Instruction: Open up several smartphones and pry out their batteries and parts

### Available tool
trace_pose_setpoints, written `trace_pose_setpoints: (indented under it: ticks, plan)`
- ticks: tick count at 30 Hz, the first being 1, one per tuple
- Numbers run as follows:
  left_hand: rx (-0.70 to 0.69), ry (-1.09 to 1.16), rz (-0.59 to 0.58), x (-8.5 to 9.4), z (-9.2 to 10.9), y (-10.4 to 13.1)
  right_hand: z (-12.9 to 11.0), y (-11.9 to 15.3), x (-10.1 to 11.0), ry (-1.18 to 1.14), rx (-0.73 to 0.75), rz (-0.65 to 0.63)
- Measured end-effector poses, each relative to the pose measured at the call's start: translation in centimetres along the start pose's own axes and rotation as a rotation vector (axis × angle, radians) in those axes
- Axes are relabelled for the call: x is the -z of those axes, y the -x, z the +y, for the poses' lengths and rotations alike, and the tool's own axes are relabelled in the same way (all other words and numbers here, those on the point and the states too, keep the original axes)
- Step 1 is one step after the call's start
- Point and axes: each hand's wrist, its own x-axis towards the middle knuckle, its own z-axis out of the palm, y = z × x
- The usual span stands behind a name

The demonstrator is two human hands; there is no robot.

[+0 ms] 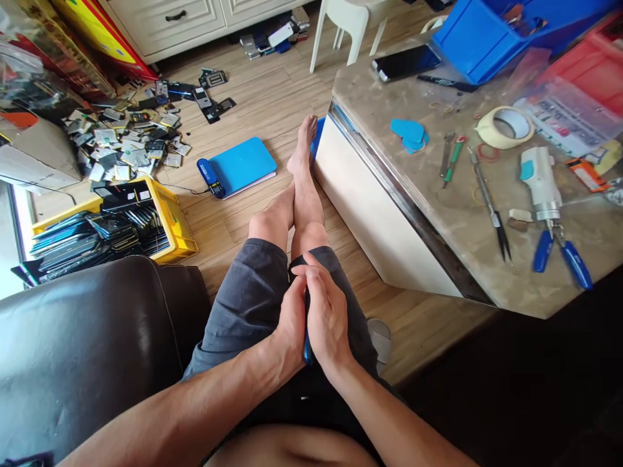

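Observation:
Between my two palms, above my lap, is a slim dark-blue phone (307,353), held on edge. Only its glossy lower end and a dark upper part show; the rest is covered by my hands. My left hand (291,319) presses on it from the left. From the right, my right hand (328,314) closes over it, its fingers overlapping the left fingertips near the top.
A yellow crate (178,224) of phones stands left, near scattered phone parts (124,139) and a blue pad (246,163) on the floor. The table (438,220) at right bears tape (506,126), tweezers (500,237), blue-handled pliers (577,263) and a blue bin (479,48).

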Motion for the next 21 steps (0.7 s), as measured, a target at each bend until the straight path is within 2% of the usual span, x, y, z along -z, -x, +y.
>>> trace_pose_setpoints:
  ticks: [3,5,7,9,13,15,19,21]
  plan:
    - [0.139,0.109,-0.063,1.4,0.4,0.9,-0.4,-1.0,0.5,-0.048,-0.073,-0.051]
    - [0.291,0.25,-0.099,2.2,0.7,1.2,-0.4,-1.1,1.2,-0.071,-0.083,-0.099]
    - [0.427,0.386,-0.118,2.5,1.0,1.3,-0.3,-0.7,1.9,-0.057,-0.051,-0.131]
    - [0.452,0.424,-0.119,2.3,1.3,1.3,-0.2,0.1,2.1,-0.02,0.012,-0.153]
    - [0.383,0.369,-0.144,1.7,1.5,2.0,0.2,2.4,1.7,0.013,0.167,-0.174]
    - [0.337,0.305,-0.111,1.2,1.4,3.0,0.2,3.5,1.5,0.036,0.222,-0.156]
    - [0.052,-0.001,0.105,-1.2,1.0,6.0,-0.5,5.4,2.0,0.098,0.236,-0.134]
    - [-0.027,-0.072,0.174,-3.0,0.9,7.6,-1.2,6.2,2.3,0.111,0.216,-0.127]
